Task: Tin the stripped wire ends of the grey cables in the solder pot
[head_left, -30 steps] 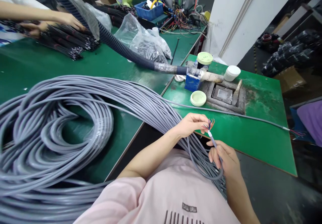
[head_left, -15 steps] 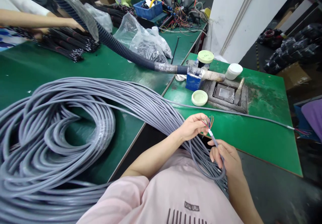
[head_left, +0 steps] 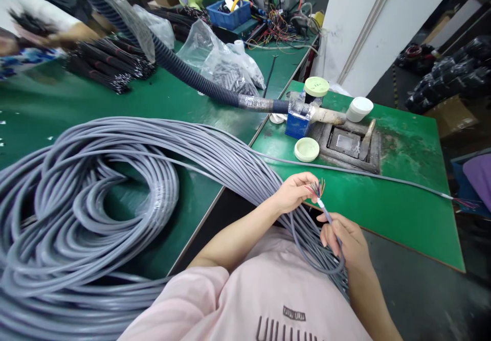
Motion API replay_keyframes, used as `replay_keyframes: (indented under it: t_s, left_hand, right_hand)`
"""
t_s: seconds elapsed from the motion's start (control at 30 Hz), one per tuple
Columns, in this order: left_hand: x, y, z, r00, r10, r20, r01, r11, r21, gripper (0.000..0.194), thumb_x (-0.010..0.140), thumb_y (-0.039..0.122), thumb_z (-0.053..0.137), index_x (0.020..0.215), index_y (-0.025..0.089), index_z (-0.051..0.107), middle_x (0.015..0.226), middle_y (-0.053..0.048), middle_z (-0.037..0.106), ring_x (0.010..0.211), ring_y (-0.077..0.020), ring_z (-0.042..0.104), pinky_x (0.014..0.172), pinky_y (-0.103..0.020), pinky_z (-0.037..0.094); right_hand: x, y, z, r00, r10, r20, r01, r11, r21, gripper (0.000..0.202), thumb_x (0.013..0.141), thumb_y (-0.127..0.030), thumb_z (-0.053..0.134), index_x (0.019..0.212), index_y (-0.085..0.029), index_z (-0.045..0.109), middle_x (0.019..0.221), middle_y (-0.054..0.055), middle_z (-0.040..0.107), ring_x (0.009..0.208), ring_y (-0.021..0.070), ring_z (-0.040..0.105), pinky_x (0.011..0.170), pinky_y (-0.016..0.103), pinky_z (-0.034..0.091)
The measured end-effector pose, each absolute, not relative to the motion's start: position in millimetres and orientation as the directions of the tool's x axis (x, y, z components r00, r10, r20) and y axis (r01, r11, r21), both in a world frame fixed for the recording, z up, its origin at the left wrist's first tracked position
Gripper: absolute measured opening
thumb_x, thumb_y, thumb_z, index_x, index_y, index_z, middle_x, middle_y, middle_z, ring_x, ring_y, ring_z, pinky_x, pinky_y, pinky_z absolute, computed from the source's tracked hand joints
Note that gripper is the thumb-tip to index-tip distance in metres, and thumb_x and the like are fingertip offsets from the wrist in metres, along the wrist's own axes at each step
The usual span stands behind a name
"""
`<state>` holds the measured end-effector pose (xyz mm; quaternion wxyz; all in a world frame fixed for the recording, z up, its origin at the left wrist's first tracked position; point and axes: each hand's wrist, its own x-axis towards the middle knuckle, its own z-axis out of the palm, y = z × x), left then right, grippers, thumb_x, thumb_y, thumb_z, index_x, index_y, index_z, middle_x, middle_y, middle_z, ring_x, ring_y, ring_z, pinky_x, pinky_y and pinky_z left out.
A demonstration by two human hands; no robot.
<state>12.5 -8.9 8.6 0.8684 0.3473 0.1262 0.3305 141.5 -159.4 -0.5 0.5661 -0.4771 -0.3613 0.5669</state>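
Observation:
Near my body, my right hand (head_left: 344, 239) is closed around a grey cable (head_left: 328, 215) just below its stripped end. Several thin coloured wires (head_left: 317, 187) fan out from the white collar at that end. My left hand (head_left: 297, 192) pinches some of these wires between thumb and fingers. The cable loops down from my right hand beside a thick bundle of grey cables (head_left: 233, 164), which runs left into a large coil (head_left: 164, 198) on the green table. Another cable end with loose wires (head_left: 464, 202) lies across the table to the right.
A solder pot (head_left: 347, 141) with a scraper (head_left: 367, 139) is set into the right table, beside a blue box (head_left: 297, 125), a shallow green dish (head_left: 307, 149) and a white tub (head_left: 359, 109). A ribbed hose (head_left: 199, 83) crosses overhead. A co-worker's arm (head_left: 72, 34) handles black wire bundles (head_left: 111, 62).
My hands stay almost in place, the left still at the wires. At the far left, the co-worker's arm has drawn back and lifted a black wire bundle. The view has shifted slightly.

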Motion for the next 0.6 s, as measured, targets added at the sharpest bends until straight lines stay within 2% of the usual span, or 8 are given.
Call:
replay_keyframes:
  t_s: [0.1, 0.37, 0.5, 0.6]
  left_hand:
    - [11, -5, 11, 0.772, 0.635, 0.006, -0.444, 0.533, 0.72, 0.04, 0.059, 0.04, 0.086, 0.072, 0.011, 0.063, 0.066, -0.001, 0.06, 0.056, -0.0092, 0.055, 0.054, -0.021, 0.042]
    - [2, 2, 13, 0.792, 0.608, 0.057, -0.399, 0.443, 0.803, 0.033, 0.067, 0.039, 0.082, 0.071, 0.011, 0.065, 0.072, -0.003, 0.061, 0.06, -0.0093, 0.058, 0.055, -0.021, 0.046]
    - [3, -1, 10, 0.814, 0.578, 0.05, -0.43, 0.543, 0.721, 0.039, 0.063, 0.04, 0.084, 0.073, 0.012, 0.059, 0.068, -0.001, 0.06, 0.055, -0.0098, 0.056, 0.051, -0.021, 0.045]
    - [5, -3, 7, 0.846, 0.531, 0.06, -0.433, 0.616, 0.658, 0.036, 0.068, 0.039, 0.08, 0.074, 0.013, 0.056, 0.064, 0.0, 0.057, 0.053, -0.0104, 0.055, 0.047, -0.021, 0.044]
  right_hand:
    - [139, -159, 2, 0.11, 0.984, -0.141, -0.283, -0.105, -0.953, 0.031, 0.096, -0.038, 0.05, 0.104, -0.013, 0.066, 0.037, -0.006, 0.044, 0.04, 0.0119, 0.041, 0.051, 0.03, 0.037]
    - [136, -157, 6, 0.111, 0.978, -0.175, -0.26, -0.141, -0.955, 0.033, 0.095, -0.041, 0.051, 0.104, -0.013, 0.067, 0.037, -0.006, 0.043, 0.039, 0.0127, 0.04, 0.051, 0.031, 0.037]
    - [137, -157, 4, 0.083, 0.986, -0.146, -0.262, -0.12, -0.958, 0.032, 0.095, -0.039, 0.05, 0.106, -0.013, 0.066, 0.037, -0.005, 0.044, 0.039, 0.0124, 0.041, 0.051, 0.03, 0.038]
    - [137, -157, 5, 0.061, 0.986, -0.157, -0.23, -0.139, -0.963, 0.032, 0.095, -0.04, 0.051, 0.105, -0.014, 0.067, 0.037, -0.005, 0.045, 0.04, 0.0131, 0.042, 0.051, 0.031, 0.039]
